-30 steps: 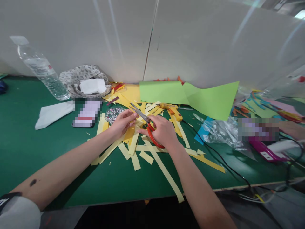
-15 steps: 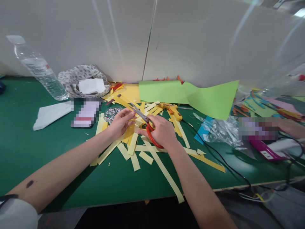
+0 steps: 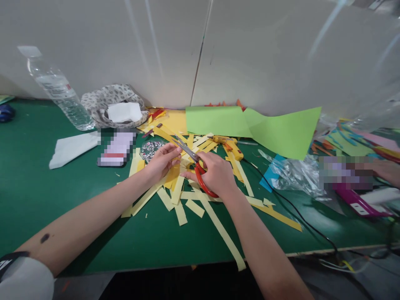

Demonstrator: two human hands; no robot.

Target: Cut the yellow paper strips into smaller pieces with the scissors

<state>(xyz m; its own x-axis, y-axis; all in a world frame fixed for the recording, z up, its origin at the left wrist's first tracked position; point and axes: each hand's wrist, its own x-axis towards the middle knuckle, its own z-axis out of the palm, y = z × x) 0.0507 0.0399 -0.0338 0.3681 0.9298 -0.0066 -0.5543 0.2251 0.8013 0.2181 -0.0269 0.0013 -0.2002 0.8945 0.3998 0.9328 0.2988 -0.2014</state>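
My right hand (image 3: 215,171) is closed round the red handles of a pair of scissors (image 3: 200,175), whose metal blades point up and to the left. Just left of the blades is my left hand (image 3: 164,161), its thumb and fingers curled together near the blade tips; what it grips, if anything, is too small to make out. Yellow paper strips (image 3: 195,207) lie in a loose heap under and around both hands. A yellow glue gun (image 3: 233,149) rests behind my right hand, and a clear bag of small dark and pink bits (image 3: 150,150) is behind my left.
Green paper (image 3: 218,121) leans on the wall. At left are a water bottle (image 3: 67,98), patterned cloth pouch (image 3: 93,102), phone (image 3: 117,148) and white tissue (image 3: 70,150). A black cable (image 3: 290,205), plastic bag (image 3: 296,177) and another person's hand (image 3: 381,170) are at right.
The whole view has shifted slightly, so things appear a little further right. My hands and the scissors stay in nearly the same position over the strips.
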